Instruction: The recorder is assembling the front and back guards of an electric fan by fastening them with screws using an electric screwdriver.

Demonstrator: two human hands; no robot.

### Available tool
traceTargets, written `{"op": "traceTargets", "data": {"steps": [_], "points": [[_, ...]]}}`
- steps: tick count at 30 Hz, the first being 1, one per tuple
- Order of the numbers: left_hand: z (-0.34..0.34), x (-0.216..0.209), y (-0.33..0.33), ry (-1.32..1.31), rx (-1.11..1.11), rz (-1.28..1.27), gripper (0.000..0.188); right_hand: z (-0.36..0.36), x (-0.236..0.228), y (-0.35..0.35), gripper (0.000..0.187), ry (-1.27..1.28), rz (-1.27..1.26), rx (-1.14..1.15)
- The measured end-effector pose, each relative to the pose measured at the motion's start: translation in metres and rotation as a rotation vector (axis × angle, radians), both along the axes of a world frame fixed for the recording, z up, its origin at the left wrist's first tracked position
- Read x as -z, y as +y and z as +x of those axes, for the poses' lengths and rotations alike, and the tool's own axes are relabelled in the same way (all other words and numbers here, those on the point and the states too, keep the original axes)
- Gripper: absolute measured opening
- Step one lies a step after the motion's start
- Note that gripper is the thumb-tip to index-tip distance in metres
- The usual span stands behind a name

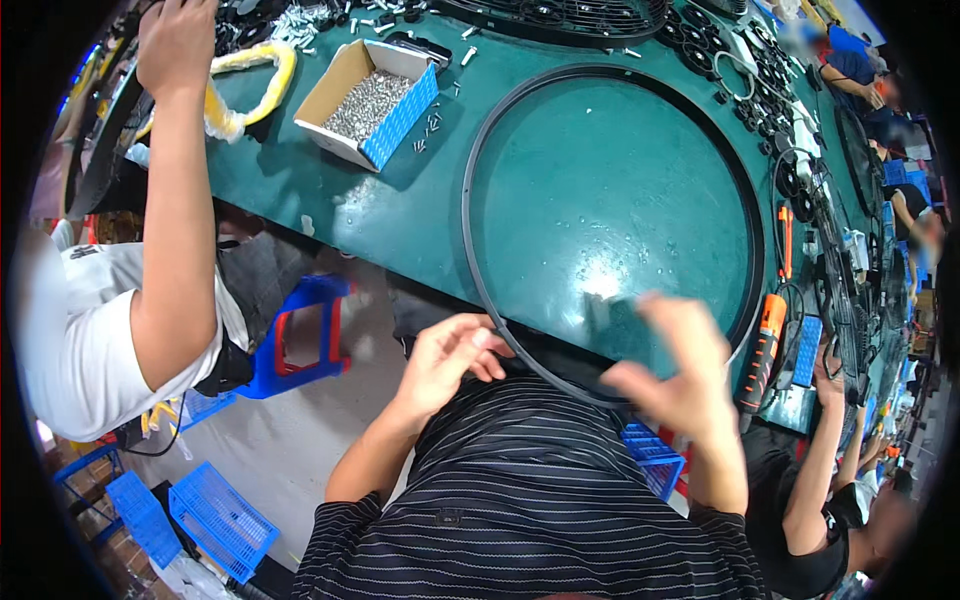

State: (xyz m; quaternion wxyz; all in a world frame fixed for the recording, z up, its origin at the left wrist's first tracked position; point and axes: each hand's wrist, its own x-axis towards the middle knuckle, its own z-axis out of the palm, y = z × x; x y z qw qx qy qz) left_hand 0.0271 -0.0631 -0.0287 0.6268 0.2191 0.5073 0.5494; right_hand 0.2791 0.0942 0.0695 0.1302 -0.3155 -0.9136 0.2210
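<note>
A large thin black ring [474, 150] lies on the green table [330, 220], its near part reaching over the table's front edge toward my body. My left hand [450, 362] is at the ring's near left side, its fingers bent with the tips against the rim. Part of that grip is hidden. Over the ring's near right side, my right hand [685, 375] is smeared by motion. Its thumb and fingers are spread apart, and nothing shows between them.
An open box of small screws [370, 105] stands at the back left, loose screws beside it. An orange-handled tool [765, 345] and an orange cutter [785, 242] lie right. A fan grille [560, 15] is at the far edge. Co-workers' arms [180, 220] are on both sides.
</note>
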Motion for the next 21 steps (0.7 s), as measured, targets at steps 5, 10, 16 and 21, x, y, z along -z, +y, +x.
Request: {"op": "traceTargets", "data": {"steps": [5,10,16,21], "points": [[0.000,0.009,0.002,-0.157,0.130,0.054,0.042,-0.038,0.021,-0.042,0.042,-0.050,-0.120,-0.335],[-0.020,0.018,0.003,-0.200,0.154,0.088,0.040,-0.021,0.028,-0.043,0.035,-0.005,-0.194,-0.318],[-0.015,0.016,0.012,-0.143,0.103,0.085,0.034,-0.002,0.035,-0.047,0.032,-0.048,-0.187,-0.309],[-0.013,-0.001,0.015,-0.087,0.058,0.018,0.035,0.024,0.022,-0.050,0.041,-0.126,-0.177,-0.417]]}}
